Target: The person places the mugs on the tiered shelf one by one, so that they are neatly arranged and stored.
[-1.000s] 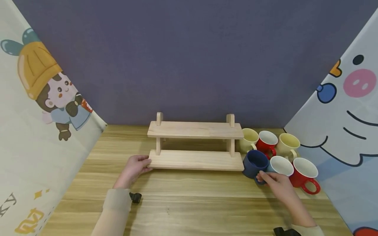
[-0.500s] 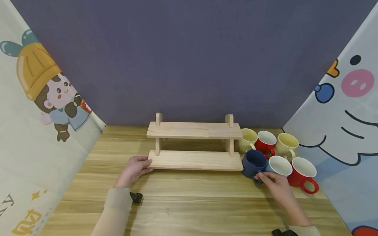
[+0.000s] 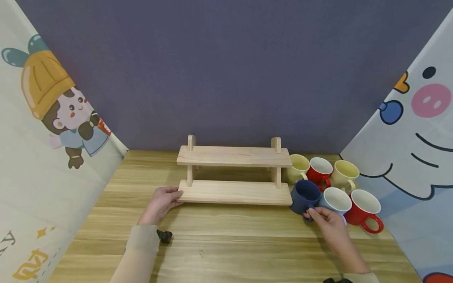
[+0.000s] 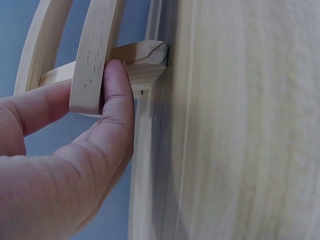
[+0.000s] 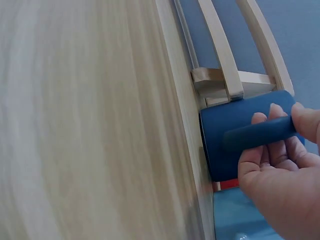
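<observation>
A two-tier wooden shelf (image 3: 234, 192) stands near the back of the table. My left hand (image 3: 162, 203) pinches the left end of its lower board (image 4: 90, 65), thumb and fingers on opposite faces. By the shelf's right end is a dark blue mug (image 3: 302, 198), upright. My right hand (image 3: 330, 226) grips this mug's handle (image 5: 260, 135), fingers curled through it and thumb on top. Just right of it, a light blue mug (image 3: 336, 199) with a white inside is partly hidden behind my right hand.
Close around the blue mug stand a yellow mug (image 3: 298, 167), a red mug (image 3: 320, 171), another yellow mug (image 3: 346, 173) and another red mug (image 3: 364, 206). A dark blue backdrop (image 3: 226, 70) rises behind the wooden table (image 3: 226, 247). Printed cloth panels flank both sides.
My right hand has shifted very slightly to the left at the blue mug's handle. The left hand, the shelf and the mugs stay in place.
</observation>
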`<state>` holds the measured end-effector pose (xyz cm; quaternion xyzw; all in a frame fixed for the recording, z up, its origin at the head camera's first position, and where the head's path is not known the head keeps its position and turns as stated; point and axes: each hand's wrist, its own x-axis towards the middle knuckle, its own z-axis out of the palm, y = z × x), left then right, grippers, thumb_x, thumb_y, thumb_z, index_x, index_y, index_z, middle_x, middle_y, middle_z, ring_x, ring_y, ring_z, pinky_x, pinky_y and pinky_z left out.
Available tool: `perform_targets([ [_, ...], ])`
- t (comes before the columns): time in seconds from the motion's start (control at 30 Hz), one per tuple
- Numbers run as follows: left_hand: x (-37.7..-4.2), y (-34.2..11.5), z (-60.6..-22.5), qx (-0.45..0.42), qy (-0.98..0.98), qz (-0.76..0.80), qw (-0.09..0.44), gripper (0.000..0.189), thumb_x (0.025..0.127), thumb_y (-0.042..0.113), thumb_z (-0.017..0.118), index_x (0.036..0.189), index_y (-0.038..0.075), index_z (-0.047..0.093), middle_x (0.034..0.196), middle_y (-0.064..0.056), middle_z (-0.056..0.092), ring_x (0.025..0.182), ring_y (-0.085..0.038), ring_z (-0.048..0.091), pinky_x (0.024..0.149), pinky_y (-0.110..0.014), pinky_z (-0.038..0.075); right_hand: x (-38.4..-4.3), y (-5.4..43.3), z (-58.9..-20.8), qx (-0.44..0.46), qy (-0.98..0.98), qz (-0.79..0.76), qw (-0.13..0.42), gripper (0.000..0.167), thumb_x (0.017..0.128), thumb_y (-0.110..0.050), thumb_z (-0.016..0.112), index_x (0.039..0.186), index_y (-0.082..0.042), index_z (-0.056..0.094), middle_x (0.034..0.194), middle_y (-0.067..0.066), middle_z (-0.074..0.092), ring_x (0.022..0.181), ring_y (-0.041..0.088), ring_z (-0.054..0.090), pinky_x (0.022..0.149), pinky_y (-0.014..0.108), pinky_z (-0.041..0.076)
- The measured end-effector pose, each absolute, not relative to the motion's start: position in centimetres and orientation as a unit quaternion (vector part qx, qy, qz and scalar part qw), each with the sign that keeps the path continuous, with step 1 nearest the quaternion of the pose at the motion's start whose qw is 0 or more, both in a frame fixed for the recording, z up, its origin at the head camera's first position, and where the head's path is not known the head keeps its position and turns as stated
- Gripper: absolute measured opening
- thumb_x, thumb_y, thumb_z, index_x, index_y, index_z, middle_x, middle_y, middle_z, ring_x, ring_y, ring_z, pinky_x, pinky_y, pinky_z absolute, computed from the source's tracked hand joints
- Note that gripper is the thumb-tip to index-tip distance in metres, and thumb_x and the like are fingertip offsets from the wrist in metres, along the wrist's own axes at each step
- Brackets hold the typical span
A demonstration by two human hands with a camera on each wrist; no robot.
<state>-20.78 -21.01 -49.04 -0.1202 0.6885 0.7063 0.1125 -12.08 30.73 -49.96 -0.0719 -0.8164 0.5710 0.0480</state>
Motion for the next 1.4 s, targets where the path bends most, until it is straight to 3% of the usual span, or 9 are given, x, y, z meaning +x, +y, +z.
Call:
perform_targets([
  [0.37, -20.9, -20.9, -49.2, -0.126, 0.688, 0.706, 0.107, 0.045, 0.101, -0.004, 0.06, 0.137, -0.025, 0.042, 0.127, -0.037, 0.052, 0.096, -0.028, 0.066, 0.086, -0.038, 0.06, -11.5, 29.9, -50.0, -0.083, -0.788, 0.603, 0.088, 0.036, 0.105, -0.017, 0.062, 0.112, 0.018, 0.064, 0.091, 0.009, 0.076, 0.086, 0.003, 0.068, 0.079, 0.011, 0.051],
  [0.67, -20.9, -21.2, -49.3, -0.115, 0.688, 0.708, 0.11, 0.047, 0.101, -0.003, 0.06, 0.139, -0.024, 0.04, 0.127, -0.034, 0.052, 0.093, -0.025, 0.066, 0.084, -0.036, 0.06, -10.4, 28.5, -47.0, -0.082, -0.787, 0.591, 0.157, 0.028, 0.101, -0.012, 0.066, 0.108, 0.016, 0.068, 0.086, 0.006, 0.076, 0.083, 0.004, 0.068, 0.079, 0.01, 0.05],
  [1.1, -21.1, -21.3, -49.4, -0.107, 0.687, 0.709, 0.118, 0.049, 0.102, -0.002, 0.059, 0.141, -0.024, 0.037, 0.128, -0.034, 0.051, 0.092, -0.023, 0.066, 0.085, -0.035, 0.059, -10.6, 24.6, -41.5, -0.004, -0.733, 0.665, 0.143, 0.027, 0.102, -0.007, 0.063, 0.108, 0.019, 0.063, 0.088, 0.007, 0.074, 0.085, 0.014, 0.07, 0.083, 0.017, 0.054],
  [1.23, -21.1, -21.3, -49.5, -0.107, 0.686, 0.71, 0.118, 0.049, 0.102, -0.002, 0.059, 0.14, -0.024, 0.037, 0.129, -0.034, 0.05, 0.093, -0.023, 0.065, 0.086, -0.035, 0.059, -11.4, 22.4, -40.1, -0.003, -0.755, 0.641, 0.136, 0.028, 0.103, -0.014, 0.064, 0.109, 0.013, 0.066, 0.09, 0.007, 0.073, 0.085, 0.014, 0.067, 0.074, 0.018, 0.05],
  [1.4, -21.1, -21.4, -49.6, -0.106, 0.685, 0.711, 0.119, 0.048, 0.102, -0.002, 0.058, 0.14, -0.024, 0.037, 0.129, -0.035, 0.05, 0.094, -0.024, 0.066, 0.086, -0.036, 0.059, -12.8, 19.2, -38.8, 0.016, -0.752, 0.643, 0.142, 0.025, 0.102, -0.014, 0.066, 0.104, 0.011, 0.069, 0.089, 0.012, 0.074, 0.086, 0.017, 0.068, 0.076, 0.022, 0.053],
])
